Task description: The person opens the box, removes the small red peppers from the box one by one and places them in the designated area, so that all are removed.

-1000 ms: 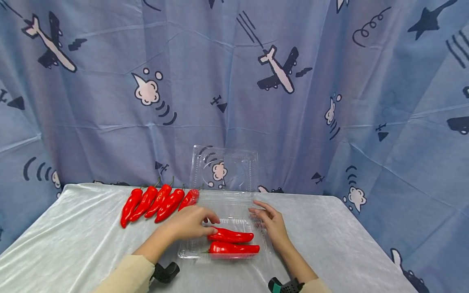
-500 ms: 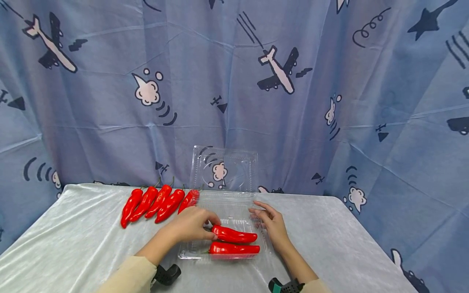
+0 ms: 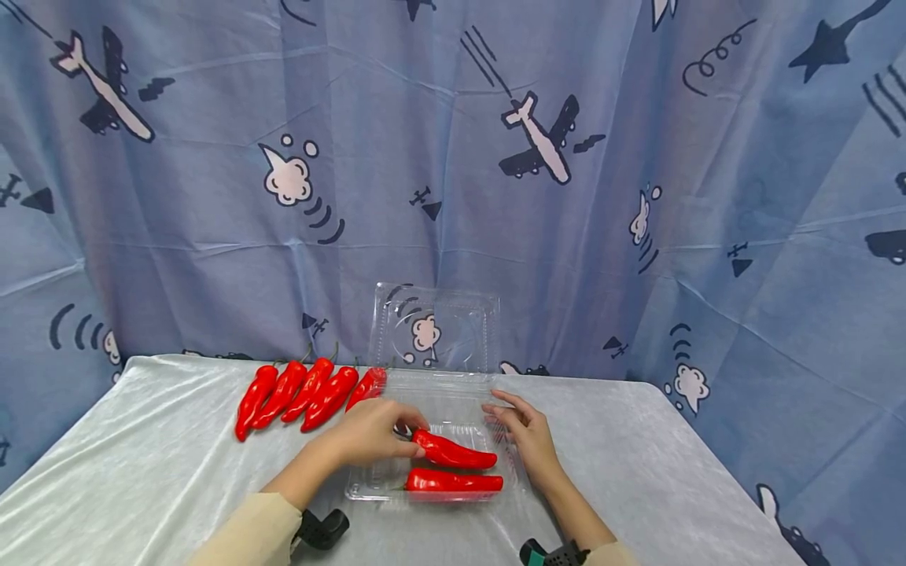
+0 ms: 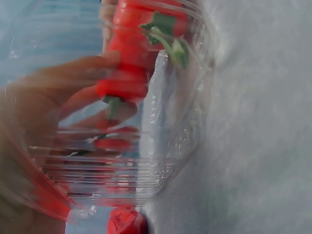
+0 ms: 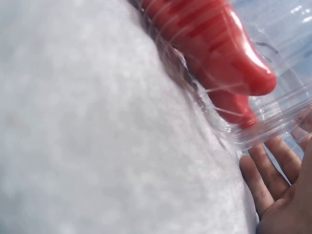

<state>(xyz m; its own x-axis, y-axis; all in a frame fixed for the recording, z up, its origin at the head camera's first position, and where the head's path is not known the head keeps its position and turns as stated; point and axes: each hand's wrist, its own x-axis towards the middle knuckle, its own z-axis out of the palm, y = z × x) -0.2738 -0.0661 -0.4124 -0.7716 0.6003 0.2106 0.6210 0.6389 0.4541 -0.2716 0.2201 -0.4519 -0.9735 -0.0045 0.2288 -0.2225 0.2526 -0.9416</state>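
Observation:
Two red peppers lie inside a clear plastic clamshell box. In the head view my left hand [image 3: 377,431] pinches the stem end of the farther pepper [image 3: 456,452], which is slightly slanted. The nearer pepper [image 3: 453,480] lies along the box's front wall. Through the clear wall, the left wrist view shows my fingers [image 4: 80,68] at a red pepper [image 4: 129,68]. My right hand [image 3: 529,436] rests at the right side of the clear box [image 3: 375,494], its fingers extended along the wall. The right wrist view has those fingers [image 5: 268,175] just beyond the box's edge.
Several more red peppers [image 3: 286,393] lie side by side at the table's back left. The box's hinged lid [image 3: 463,330] stands upright at the back, against the blue patterned curtain [image 3: 580,275]. A whitish cloth [image 3: 637,456] covers the table.
The farther pepper, in my left hand, has shifted slightly right, and its stem end has risen away from the nearer pepper. My right hand has stayed at the box.

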